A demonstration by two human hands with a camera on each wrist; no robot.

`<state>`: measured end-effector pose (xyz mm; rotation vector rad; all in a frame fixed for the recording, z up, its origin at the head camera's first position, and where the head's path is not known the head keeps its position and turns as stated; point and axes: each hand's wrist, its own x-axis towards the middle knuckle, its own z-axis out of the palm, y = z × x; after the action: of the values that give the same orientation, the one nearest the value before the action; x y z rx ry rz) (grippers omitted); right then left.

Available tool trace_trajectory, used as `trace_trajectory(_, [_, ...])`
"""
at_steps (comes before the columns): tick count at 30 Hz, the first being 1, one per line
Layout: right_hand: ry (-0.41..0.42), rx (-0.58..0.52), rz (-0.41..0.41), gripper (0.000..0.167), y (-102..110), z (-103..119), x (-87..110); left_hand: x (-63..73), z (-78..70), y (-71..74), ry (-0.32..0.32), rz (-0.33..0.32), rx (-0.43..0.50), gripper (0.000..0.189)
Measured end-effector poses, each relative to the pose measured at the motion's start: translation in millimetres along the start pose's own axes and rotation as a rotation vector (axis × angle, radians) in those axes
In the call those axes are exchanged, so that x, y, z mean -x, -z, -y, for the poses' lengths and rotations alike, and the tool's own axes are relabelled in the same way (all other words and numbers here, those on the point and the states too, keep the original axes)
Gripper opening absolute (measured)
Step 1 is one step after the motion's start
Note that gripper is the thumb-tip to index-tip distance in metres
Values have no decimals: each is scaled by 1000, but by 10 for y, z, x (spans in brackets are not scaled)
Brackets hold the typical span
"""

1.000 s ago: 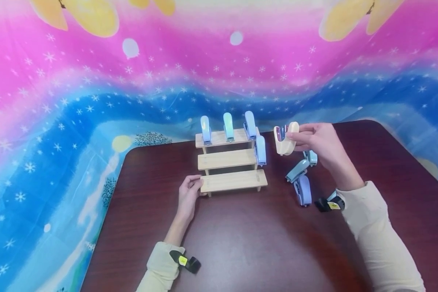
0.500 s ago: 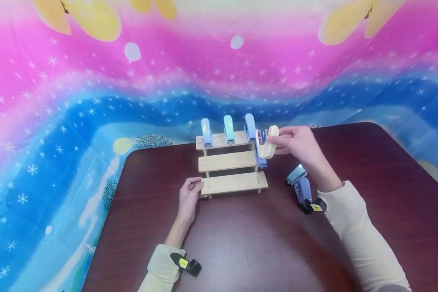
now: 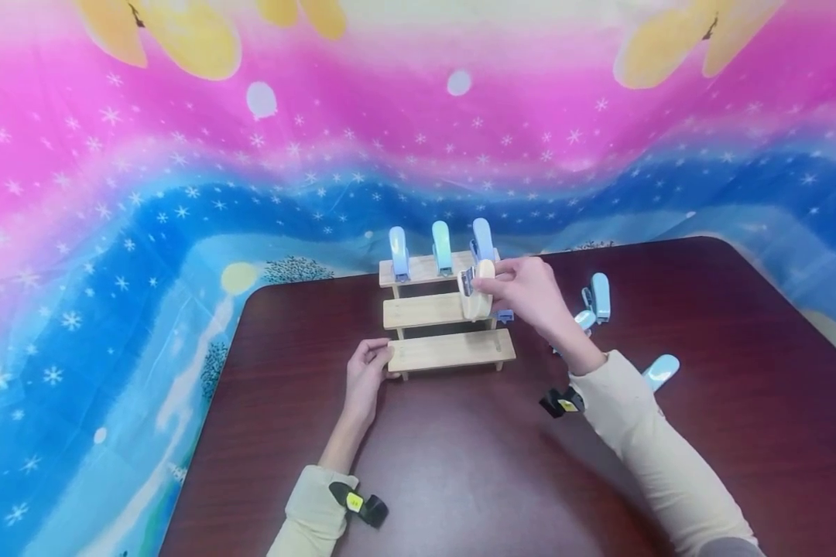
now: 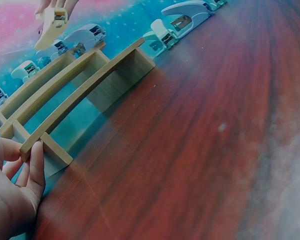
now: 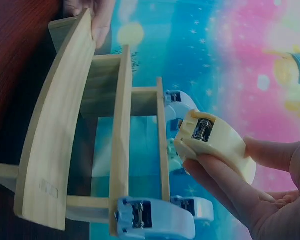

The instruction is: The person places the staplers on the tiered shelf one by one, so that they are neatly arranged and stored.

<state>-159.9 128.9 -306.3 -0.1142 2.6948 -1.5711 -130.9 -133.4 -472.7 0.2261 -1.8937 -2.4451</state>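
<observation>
My left hand pinches the left end of the lowest step of a three-step wooden rack. In my right hand a cream stapler is held between thumb and fingers, over the right part of the middle step. On the top step stand a blue stapler, a mint stapler and a periwinkle stapler. Another periwinkle stapler sits at the right end of the middle step, mostly hidden behind the cream one and my fingers in the head view.
Right of the rack, several staplers lie on the dark red table: a light blue one, a pale one partly behind my right wrist, and another light blue one by the sleeve. A patterned cloth hangs behind.
My right hand has carried the cream stapler leftward and slightly down, from right of the rack to over the middle step. My left hand keeps its hold on the lowest step.
</observation>
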Motion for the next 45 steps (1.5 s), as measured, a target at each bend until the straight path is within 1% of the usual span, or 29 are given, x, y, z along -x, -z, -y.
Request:
trace_trajectory(5, [27,48,-39,28,-141,-17,-34,7,-4,-8,2,-2,1,26])
trace_trajectory(10, [69,149,-86,28,-263,-33,-87,0,-9,-13,0,-5,0,26])
trace_trajectory(13, [87,195,-94,26,-319,-46,-112,-1,-2,-10,1,-8,0,26])
trace_trajectory(19, [106,209,-102,21,-385,-72,-133,13,6,-20,13,-7,-1,27])
trace_trajectory(21, [127,228,-106,26,-397,-82,-150,9,11,-29,13,-9,-3,27])
trace_trajectory(24, [150,258,-104,39,-405,-107,-181,-4,19,-40,13,-11,-8,25])
trace_trajectory(26, [157,275,-100,43,-411,-121,-200,-10,18,-45,12,-10,-8,24])
trace_trajectory(30, [145,277,-99,41,-425,-126,-213,-12,13,-43,11,-6,-4,24])
trace_trajectory(37, [129,269,-79,28,-467,-92,-233,-5,4,-28,9,0,2,26])
trace_trajectory(40, [123,275,-77,28,-479,-83,-243,-2,0,-22,12,1,1,27])
trace_trajectory(45, [146,291,-77,26,-493,-58,-262,3,-14,-15,-2,-3,-2,26])
